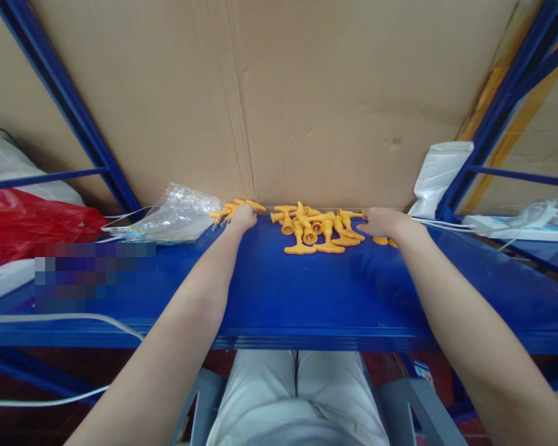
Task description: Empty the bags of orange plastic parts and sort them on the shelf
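Note:
My left hand (245, 216) reaches to the back of the table, over a small group of yellow handles with thin metal spirals, like corkscrews (221, 215). Its fingers are hidden behind the back of the hand. In the middle lies a pile of yellow T-shaped corkscrew pieces (327, 234), several with round, cup-like ends facing me. At the right of this pile is my right hand (382, 223), its fingers partly apart and close to the outermost pieces. A few yellow pieces (380, 241) show under its palm. I cannot make out anything held in it.
The blue tabletop (307, 291) runs to a cardboard wall (330, 111) at the back. Left are a clear plastic bag (179, 214) and a red bag (37, 223). Right are a white packet (441, 173) and a power strip (516, 228) with cables. Blue posts (69, 105) frame both sides.

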